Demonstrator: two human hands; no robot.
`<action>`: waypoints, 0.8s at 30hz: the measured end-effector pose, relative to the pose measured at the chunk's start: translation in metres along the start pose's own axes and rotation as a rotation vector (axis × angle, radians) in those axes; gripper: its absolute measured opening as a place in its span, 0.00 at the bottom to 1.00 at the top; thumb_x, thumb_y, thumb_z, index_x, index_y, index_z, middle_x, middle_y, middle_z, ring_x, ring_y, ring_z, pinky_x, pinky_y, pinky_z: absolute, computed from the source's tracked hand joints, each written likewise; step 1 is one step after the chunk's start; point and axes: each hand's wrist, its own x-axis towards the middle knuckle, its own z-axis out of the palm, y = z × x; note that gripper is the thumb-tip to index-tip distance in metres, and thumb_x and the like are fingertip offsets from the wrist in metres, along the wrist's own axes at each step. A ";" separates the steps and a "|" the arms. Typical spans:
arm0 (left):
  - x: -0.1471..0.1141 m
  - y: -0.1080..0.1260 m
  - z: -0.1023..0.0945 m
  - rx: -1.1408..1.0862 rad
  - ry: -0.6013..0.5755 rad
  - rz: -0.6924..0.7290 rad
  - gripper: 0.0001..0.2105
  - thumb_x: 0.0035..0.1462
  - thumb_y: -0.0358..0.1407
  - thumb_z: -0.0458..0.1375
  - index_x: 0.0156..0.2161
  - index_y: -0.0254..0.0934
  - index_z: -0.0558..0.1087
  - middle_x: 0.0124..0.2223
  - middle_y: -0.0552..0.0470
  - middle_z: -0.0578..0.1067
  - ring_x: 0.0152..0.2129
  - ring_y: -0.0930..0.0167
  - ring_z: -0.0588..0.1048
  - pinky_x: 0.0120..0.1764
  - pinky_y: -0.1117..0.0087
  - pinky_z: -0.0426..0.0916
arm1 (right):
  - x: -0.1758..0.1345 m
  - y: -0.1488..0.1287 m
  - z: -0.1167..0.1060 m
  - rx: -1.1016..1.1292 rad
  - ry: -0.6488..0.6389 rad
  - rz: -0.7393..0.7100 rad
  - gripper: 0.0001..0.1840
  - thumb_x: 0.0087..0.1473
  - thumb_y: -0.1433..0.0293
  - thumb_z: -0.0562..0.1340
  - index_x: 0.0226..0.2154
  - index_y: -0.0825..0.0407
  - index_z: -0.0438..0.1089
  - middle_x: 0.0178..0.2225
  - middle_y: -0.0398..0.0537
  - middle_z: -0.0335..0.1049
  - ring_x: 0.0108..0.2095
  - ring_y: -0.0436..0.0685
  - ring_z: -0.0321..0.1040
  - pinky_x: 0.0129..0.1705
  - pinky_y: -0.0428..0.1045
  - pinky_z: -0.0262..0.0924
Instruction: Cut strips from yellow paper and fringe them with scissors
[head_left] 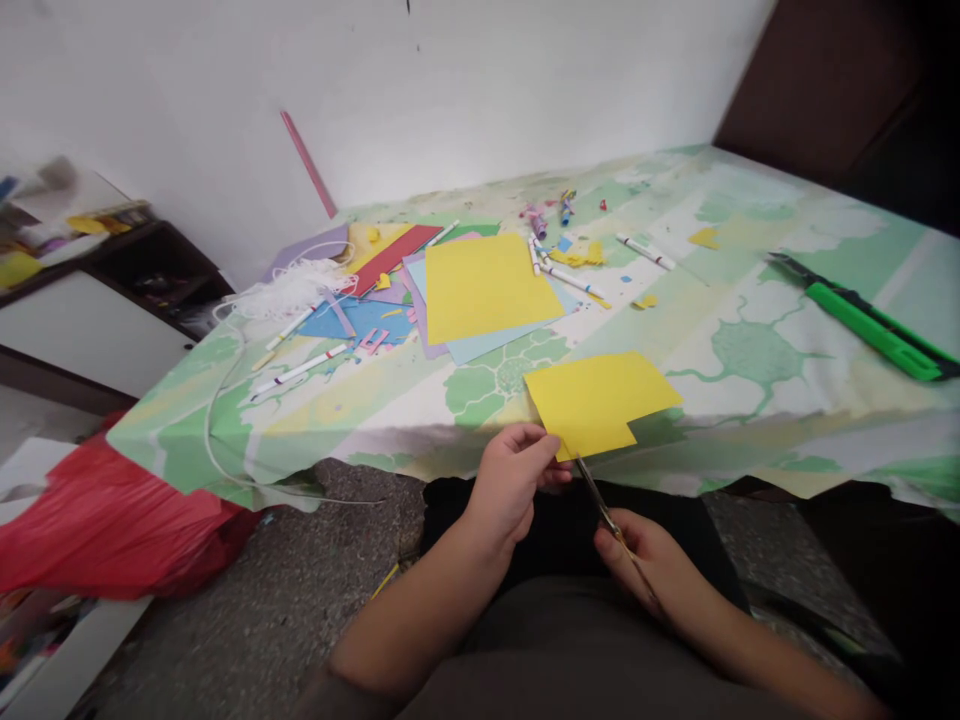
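Both forearms bare, entering from the bottom of the view and converging toward centre, above the lap.

Left hand (512, 480): arm comes up from lower left, elbow bent, wrist roughly straight. Hand raised higher than the right one. Thumb and fingers pressed together in a pinch at the fingertips (553, 470), pointing right; back of hand faces the camera.

Right hand (651, 560): arm comes in from lower right, lying low and nearly flat. Hand sits lower and closer to the body, fingers curled closed in a grip, knuckles up, thumb side toward the left hand.

Hands near each other, not touching.
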 end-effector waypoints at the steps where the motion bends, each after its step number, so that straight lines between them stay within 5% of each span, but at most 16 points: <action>1: 0.002 0.007 0.000 0.008 0.000 0.013 0.07 0.41 0.31 0.59 0.25 0.33 0.65 0.21 0.56 0.69 0.16 0.78 0.70 0.22 0.77 0.66 | -0.003 -0.002 -0.004 0.033 -0.031 0.000 0.26 0.46 0.45 0.50 0.19 0.51 0.53 0.18 0.39 0.49 0.19 0.47 0.46 0.19 0.45 0.45; 5: 0.018 0.045 0.001 0.079 -0.019 0.039 0.05 0.43 0.30 0.55 0.26 0.35 0.61 0.22 0.57 0.68 0.16 0.76 0.70 0.21 0.75 0.66 | -0.014 -0.013 -0.042 0.184 -0.130 0.014 0.26 0.51 0.46 0.43 0.21 0.49 0.55 0.17 0.41 0.51 0.18 0.49 0.48 0.18 0.46 0.45; 7: 0.031 0.065 0.001 0.148 -0.035 0.023 0.05 0.43 0.29 0.54 0.26 0.35 0.60 0.22 0.57 0.68 0.15 0.76 0.70 0.21 0.75 0.67 | -0.012 -0.023 -0.073 0.096 -0.090 -0.105 0.24 0.47 0.46 0.50 0.21 0.49 0.59 0.18 0.44 0.56 0.20 0.51 0.51 0.20 0.48 0.49; 13: 0.079 0.104 0.000 0.292 0.021 0.104 0.14 0.39 0.26 0.55 0.36 0.35 0.63 0.27 0.54 0.67 0.20 0.76 0.70 0.26 0.71 0.69 | 0.045 -0.083 -0.148 -0.533 0.330 -0.180 0.21 0.41 0.47 0.57 0.15 0.47 0.60 0.15 0.47 0.58 0.18 0.54 0.53 0.20 0.51 0.48; 15: 0.091 0.110 0.000 0.303 0.024 0.117 0.16 0.39 0.26 0.55 0.38 0.35 0.62 0.29 0.52 0.67 0.24 0.74 0.71 0.27 0.71 0.69 | 0.067 -0.100 -0.153 -0.604 0.339 -0.178 0.22 0.41 0.47 0.58 0.16 0.47 0.59 0.15 0.45 0.57 0.18 0.53 0.53 0.20 0.50 0.48; 20: 0.111 0.125 0.001 0.370 -0.040 0.168 0.16 0.35 0.23 0.54 0.35 0.34 0.65 0.29 0.53 0.67 0.25 0.75 0.68 0.26 0.74 0.66 | 0.105 -0.121 -0.136 -0.167 -0.015 -0.180 0.24 0.49 0.48 0.50 0.27 0.51 0.67 0.27 0.48 0.66 0.25 0.54 0.63 0.29 0.51 0.60; 24: 0.128 0.136 0.006 0.435 -0.198 0.162 0.16 0.33 0.22 0.52 0.33 0.34 0.67 0.26 0.55 0.67 0.21 0.77 0.67 0.24 0.76 0.61 | 0.149 -0.132 -0.131 -0.330 0.186 -0.285 0.21 0.42 0.53 0.60 0.35 0.50 0.66 0.37 0.51 0.69 0.37 0.60 0.65 0.39 0.55 0.58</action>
